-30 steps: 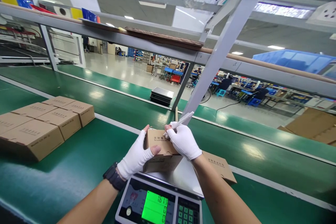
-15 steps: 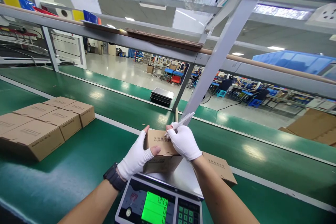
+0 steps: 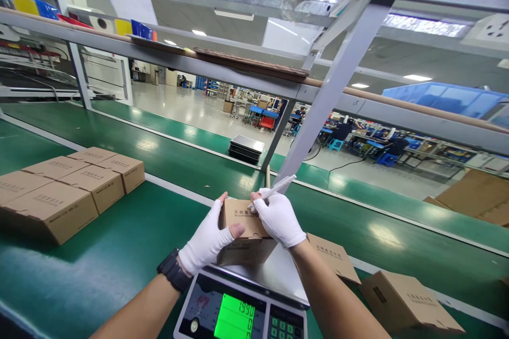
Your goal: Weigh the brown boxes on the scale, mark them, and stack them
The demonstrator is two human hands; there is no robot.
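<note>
A brown cardboard box (image 3: pixel 242 228) printed "Brushless DC" stands on the steel pan of a weighing scale (image 3: pixel 286 270). My left hand (image 3: pixel 210 235), in a white fingerless-tip glove, grips the box's left side, thumb at the front edge and fingers behind. My right hand (image 3: pixel 278 217), gloved the same way, is closed around a white pen (image 3: pixel 278 186) and rests over the box's right side. Its tip points at the top face; my fingers partly hide the print. The green display (image 3: pixel 236 315) appears to read 1.990.
Several matching boxes (image 3: pixel 75 190) sit grouped at the left on the green belt (image 3: pixel 147 233). To the right of the scale lie another box (image 3: pixel 330 257) and a larger-looking one (image 3: pixel 413 302). A metal post (image 3: pixel 334 79) slants up behind my hands. Flat scales (image 3: pixel 245 148) are stacked beyond.
The scale's top reading has gone from about 1.943 to 1.990. Another box has come into view at the lower right. Both hands keep nearly the same place on box and pen.
</note>
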